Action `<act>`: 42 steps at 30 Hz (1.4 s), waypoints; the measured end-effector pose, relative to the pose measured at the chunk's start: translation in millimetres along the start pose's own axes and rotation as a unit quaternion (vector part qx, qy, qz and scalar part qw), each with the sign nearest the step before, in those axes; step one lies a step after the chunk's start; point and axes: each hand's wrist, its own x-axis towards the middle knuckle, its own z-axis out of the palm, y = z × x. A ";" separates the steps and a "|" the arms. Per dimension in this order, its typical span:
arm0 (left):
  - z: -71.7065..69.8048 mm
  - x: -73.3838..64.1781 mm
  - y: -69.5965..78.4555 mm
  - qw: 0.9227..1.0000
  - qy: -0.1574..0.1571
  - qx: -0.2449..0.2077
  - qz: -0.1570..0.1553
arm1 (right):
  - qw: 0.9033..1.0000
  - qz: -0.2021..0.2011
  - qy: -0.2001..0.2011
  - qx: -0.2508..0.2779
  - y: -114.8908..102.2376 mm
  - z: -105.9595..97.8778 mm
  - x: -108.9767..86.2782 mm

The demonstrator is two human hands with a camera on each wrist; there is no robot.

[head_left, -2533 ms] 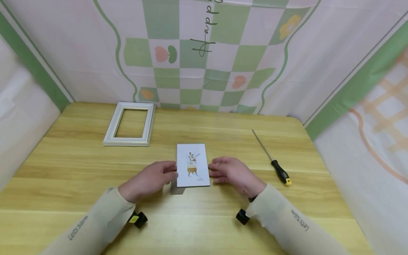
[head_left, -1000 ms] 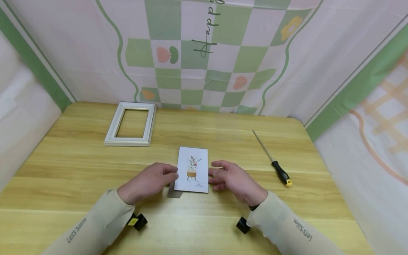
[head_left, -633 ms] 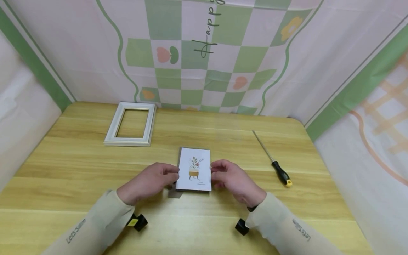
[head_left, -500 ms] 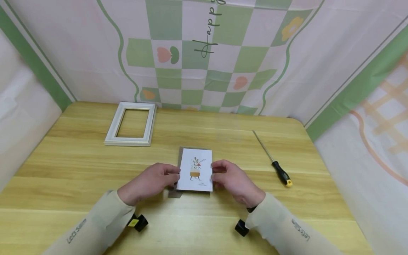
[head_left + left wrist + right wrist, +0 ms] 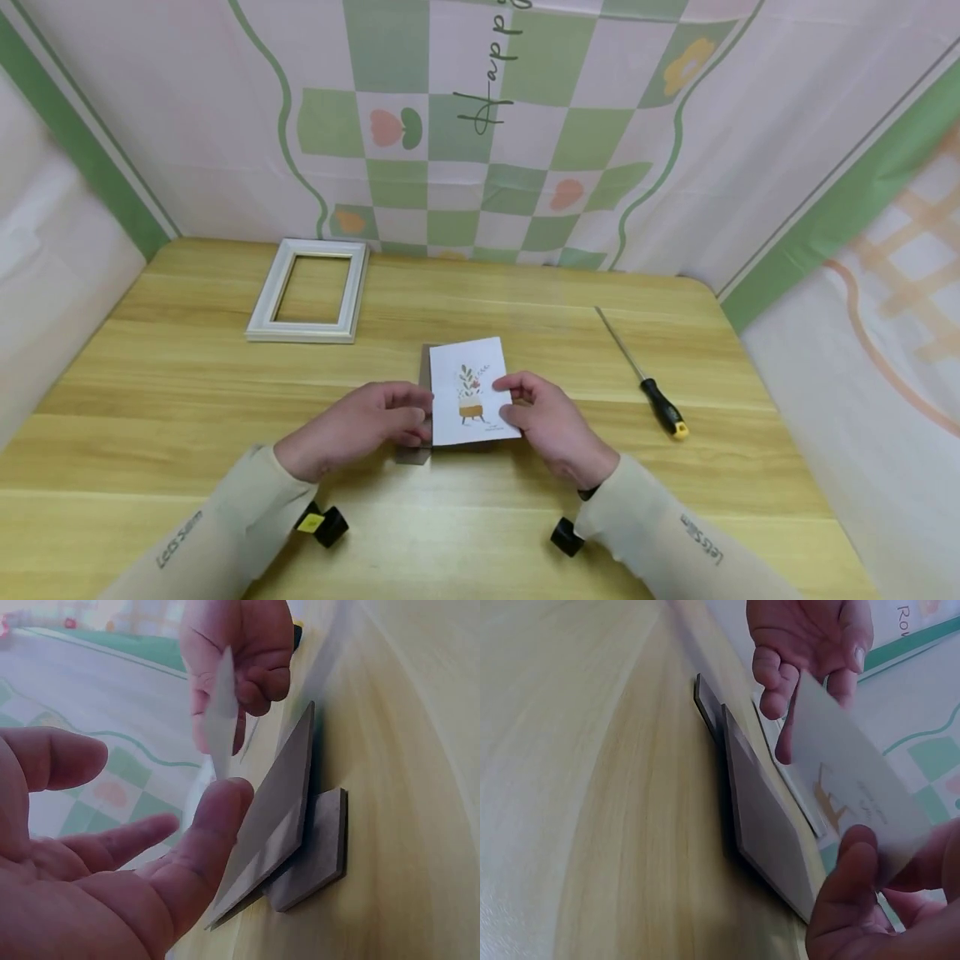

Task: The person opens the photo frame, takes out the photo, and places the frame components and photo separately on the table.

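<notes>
A white card [image 5: 470,392] printed with a potted plant is tilted above a grey backing board [image 5: 761,817]. My right hand [image 5: 558,421] pinches the card's right edge between thumb and fingers. At the card's left edge, my left hand [image 5: 367,423] has its fingers spread and relaxed, fingertips right by the paper. In the left wrist view the card [image 5: 221,712] shows nearly edge-on. Under the board, a smaller grey stand leg [image 5: 311,847] props it at a slant off the table. The card hides most of the board in the head view.
A white picture frame [image 5: 264,310] with an open middle lies at the back left of the wooden table [image 5: 480,533]. To the right lies a screwdriver [image 5: 660,406] with a black and yellow handle. A patterned cloth [image 5: 525,150] hangs behind the table.
The card has come away from the grey board, shifting right and turning slightly. The right hand has gone from beside the edge to pinching the card; the left fingers have loosened.
</notes>
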 end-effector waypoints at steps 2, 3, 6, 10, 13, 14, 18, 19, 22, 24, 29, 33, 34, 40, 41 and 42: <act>0.5 1.3 -1.4 1.000 0.000 -0.022 0.005 | 1.000 -0.004 0.008 0.003 -0.7 -0.1 0.2; 0.9 2.1 -2.0 1.000 0.002 -0.028 0.006 | 1.000 -0.006 0.012 0.005 -1.0 -0.2 0.1; 2.6 4.3 -3.4 0.999 0.012 -0.041 0.010 | 0.999 -0.013 0.027 0.012 -1.1 -0.1 0.3; 3.8 5.6 -3.8 0.998 0.018 -0.058 0.012 | 0.998 -0.021 0.056 0.016 -2.4 0.9 0.5; 3.8 5.3 -3.6 0.998 0.017 -0.066 0.008 | 0.997 -0.016 0.077 0.022 -4.0 1.9 0.8; 3.8 5.1 -3.3 0.998 0.015 -0.067 0.008 | 0.996 -0.013 0.081 0.024 -4.7 2.2 0.8; 3.6 4.8 -2.7 0.998 0.007 -0.059 0.011 | 0.996 0.001 0.078 0.036 -6.6 3.0 0.4; 3.8 4.9 -2.6 0.998 0.006 -0.055 0.014 | 0.997 0.001 0.073 0.040 -7.0 3.2 0.0; 4.8 5.9 -2.5 0.999 0.008 -0.042 0.018 | 0.997 0.000 0.056 0.047 -6.3 3.5 -1.5; 6.2 6.7 -2.1 0.999 0.022 -0.032 0.018 | 0.998 -0.005 0.046 0.046 -6.0 4.3 -2.6; 9.0 8.7 -1.5 0.995 0.099 -0.010 0.008 | 0.999 -0.024 0.026 0.037 -4.1 6.0 -4.2; 8.8 9.2 -1.2 0.990 0.143 -0.005 0.010 | 0.999 -0.045 0.003 0.026 -3.2 6.2 -5.6; 8.6 9.2 -1.0 0.989 0.148 -0.006 0.012 | 0.998 -0.050 -0.003 0.024 -3.0 5.9 -5.9; 4.3 7.8 0.9 0.983 0.184 -0.017 0.018 | 0.996 -0.050 -0.071 0.027 -3.0 1.2 -8.5; 3.5 7.7 1.4 0.981 0.191 -0.021 0.020 | 0.995 -0.047 -0.084 0.025 -3.3 0.4 -9.0; 2.5 7.6 2.0 0.980 0.197 -0.025 0.022 | 0.994 -0.045 -0.095 0.022 -3.6 -0.4 -9.6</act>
